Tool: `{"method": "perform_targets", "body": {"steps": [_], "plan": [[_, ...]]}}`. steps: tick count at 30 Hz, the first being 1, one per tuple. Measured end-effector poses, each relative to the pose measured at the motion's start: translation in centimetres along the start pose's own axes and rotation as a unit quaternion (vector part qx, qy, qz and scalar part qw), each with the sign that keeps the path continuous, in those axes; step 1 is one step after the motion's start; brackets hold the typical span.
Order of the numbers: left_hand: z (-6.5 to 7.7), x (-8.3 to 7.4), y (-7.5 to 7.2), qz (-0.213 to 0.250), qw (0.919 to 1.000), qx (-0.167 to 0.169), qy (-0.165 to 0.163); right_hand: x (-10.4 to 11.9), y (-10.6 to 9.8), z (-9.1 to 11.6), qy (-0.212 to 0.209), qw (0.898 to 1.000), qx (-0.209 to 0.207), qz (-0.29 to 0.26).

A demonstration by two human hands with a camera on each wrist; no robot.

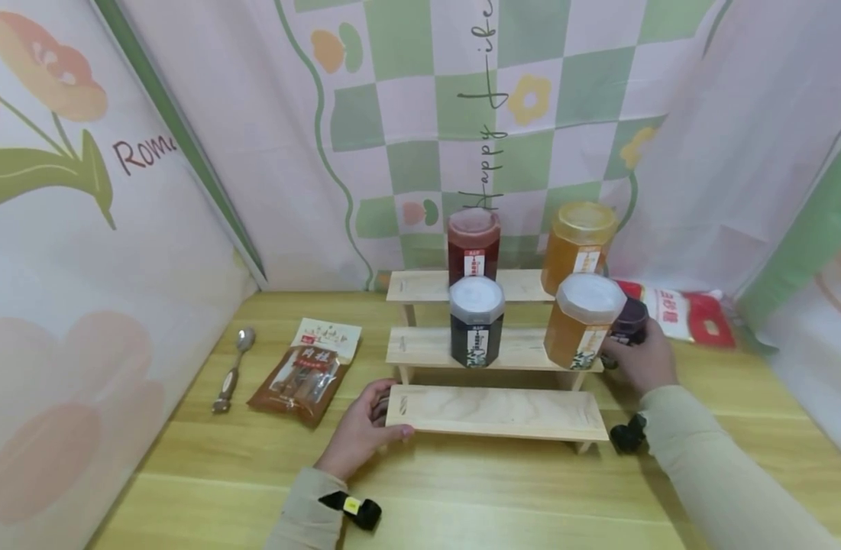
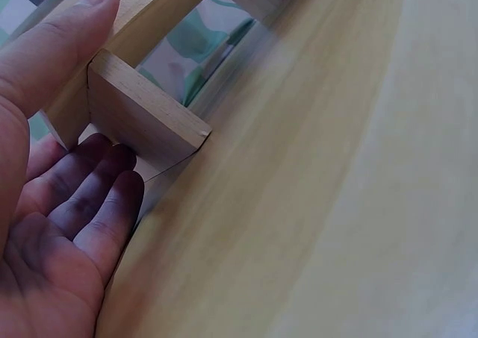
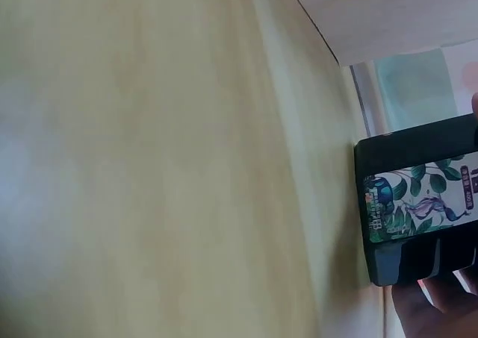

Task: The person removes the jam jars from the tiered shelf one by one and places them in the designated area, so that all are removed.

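A three-step wooden shelf [image 1: 496,410] stands on the table. My left hand [image 1: 360,429] grips the left end of its lowest step, thumb at the front edge; in the left wrist view the fingers [image 2: 112,211] bend beneath the board beside a leg. To the right of the shelf, my right hand [image 1: 643,359] holds a dark jar [image 3: 418,204] with a leafy label. Its fingers partly cover the jar. On the middle step are another dark jar [image 1: 477,325] and an amber jar [image 1: 580,325]. The top step bears a red jar [image 1: 473,248] and a yellow-lidded jar [image 1: 577,244].
Left of the shelf lie a spoon [image 1: 233,370] and a brown spice packet [image 1: 306,372]. A red and white bag [image 1: 681,313] lies behind my right hand. Patterned curtains [image 1: 406,99] hang along the back and sides of the wooden table [image 1: 475,496].
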State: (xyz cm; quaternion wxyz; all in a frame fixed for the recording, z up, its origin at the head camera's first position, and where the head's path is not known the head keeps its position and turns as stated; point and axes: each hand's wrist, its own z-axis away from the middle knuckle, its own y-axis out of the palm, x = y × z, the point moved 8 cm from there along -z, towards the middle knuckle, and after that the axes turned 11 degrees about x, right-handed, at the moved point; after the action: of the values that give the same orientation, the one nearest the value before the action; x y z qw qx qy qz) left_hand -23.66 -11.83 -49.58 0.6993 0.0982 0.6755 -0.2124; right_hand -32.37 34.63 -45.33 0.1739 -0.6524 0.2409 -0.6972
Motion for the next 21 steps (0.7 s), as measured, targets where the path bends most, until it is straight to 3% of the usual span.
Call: {"method": "perform_targets", "body": {"steps": [21], "plan": [[0.0, -0.1, 0.1, -0.002, 1.0, 0.002, 0.0, 1.4, -2.1, 4.1, -0.027, 0.999, 0.014, -0.021]]}}
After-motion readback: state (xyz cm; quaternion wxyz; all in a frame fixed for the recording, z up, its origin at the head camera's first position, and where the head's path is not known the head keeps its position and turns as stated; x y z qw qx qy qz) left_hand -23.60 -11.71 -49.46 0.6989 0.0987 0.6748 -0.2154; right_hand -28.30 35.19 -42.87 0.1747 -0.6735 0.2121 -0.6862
